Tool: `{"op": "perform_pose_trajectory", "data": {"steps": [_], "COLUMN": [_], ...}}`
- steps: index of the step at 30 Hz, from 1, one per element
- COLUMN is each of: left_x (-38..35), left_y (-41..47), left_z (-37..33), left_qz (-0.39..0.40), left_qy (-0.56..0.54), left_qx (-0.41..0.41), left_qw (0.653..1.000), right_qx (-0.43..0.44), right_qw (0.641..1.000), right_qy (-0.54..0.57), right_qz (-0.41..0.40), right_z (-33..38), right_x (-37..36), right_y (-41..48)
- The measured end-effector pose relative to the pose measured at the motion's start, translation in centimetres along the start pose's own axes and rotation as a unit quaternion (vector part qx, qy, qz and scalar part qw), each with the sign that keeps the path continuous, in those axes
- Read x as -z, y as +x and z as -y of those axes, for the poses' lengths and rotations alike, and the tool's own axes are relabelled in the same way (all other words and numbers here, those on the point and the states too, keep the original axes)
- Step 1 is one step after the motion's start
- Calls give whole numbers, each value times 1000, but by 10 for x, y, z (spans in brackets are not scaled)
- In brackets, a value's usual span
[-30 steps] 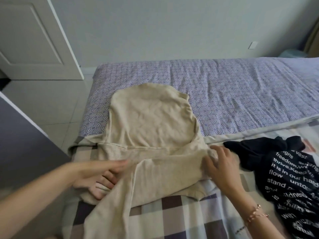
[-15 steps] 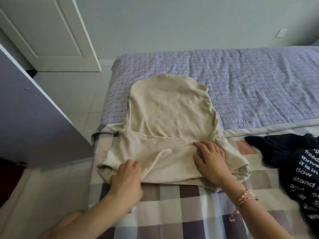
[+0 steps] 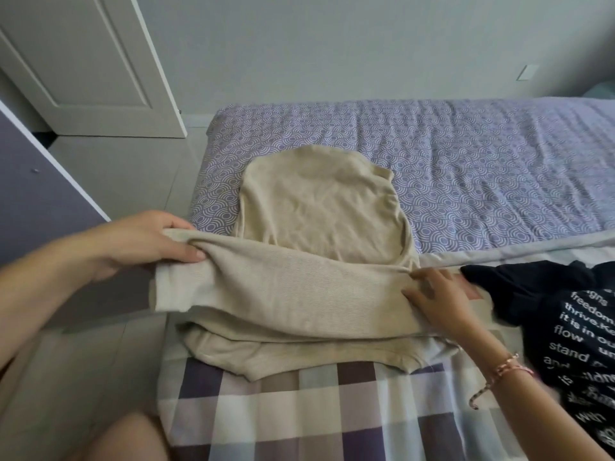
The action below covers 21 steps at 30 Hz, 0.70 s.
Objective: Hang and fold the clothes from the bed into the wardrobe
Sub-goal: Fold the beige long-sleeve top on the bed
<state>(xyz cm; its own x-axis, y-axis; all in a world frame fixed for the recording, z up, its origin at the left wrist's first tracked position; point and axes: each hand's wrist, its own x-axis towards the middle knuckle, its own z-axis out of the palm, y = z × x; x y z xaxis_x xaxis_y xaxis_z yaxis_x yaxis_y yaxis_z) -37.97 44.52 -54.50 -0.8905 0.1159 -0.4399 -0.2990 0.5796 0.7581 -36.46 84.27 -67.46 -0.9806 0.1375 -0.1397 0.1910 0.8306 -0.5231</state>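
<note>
Fold half done: beige knit sweater (image 3: pixel 316 201) on the bed (image 3: pixel 466 154), near left, left hand (image 3: pixel 156 241) gripping its sleeve, right hand (image 3: pixel 436 294) pressing flat; black printed T-shirt (image 3: pixel 565 327) at right unfolded, neither put away.

Home bedroom. Bed (image 3: pixel 466 168) w/ purple wave-print sheet, checked blanket (image 3: pixel 332 410) along its near edge, beige knit top (image 3: pixel 316 201) & dark printed tee (image 3: pixel 572 331) on it. White panelled door (image 3: pixel 83 61) far left, pale tiled floor (image 3: pixel 133 174) by bed's left edge, plain wall (image 3: pixel 332 44) w/ switch plate (image 3: pixel 527 72).

A beige sweater (image 3: pixel 316 207) and black printed garment (image 3: pixel 572 327) lie on the bed (image 3: pixel 482 168).
</note>
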Motion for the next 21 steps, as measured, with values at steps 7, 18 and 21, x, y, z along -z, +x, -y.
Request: {"op": "perform_pose_trajectory", "data": {"steps": [7, 18, 21], "left_x": [-25, -91, -102], "left_y": [39, 12, 13], "left_z": [59, 103, 86], "left_qz": [-103, -113, -210], "left_qy": [-27, -327, -286], "left_qx": [113, 277, 258], "left_qw": [988, 897, 899], "right_qx": [-111, -270, -306], "right_qw": [975, 911, 862], "right_qy": [152, 306, 399], "right_qz": [-115, 63, 69], "right_z": [-2, -10, 0], "right_x": [7, 13, 18], "right_y": [-4, -38, -47]}}
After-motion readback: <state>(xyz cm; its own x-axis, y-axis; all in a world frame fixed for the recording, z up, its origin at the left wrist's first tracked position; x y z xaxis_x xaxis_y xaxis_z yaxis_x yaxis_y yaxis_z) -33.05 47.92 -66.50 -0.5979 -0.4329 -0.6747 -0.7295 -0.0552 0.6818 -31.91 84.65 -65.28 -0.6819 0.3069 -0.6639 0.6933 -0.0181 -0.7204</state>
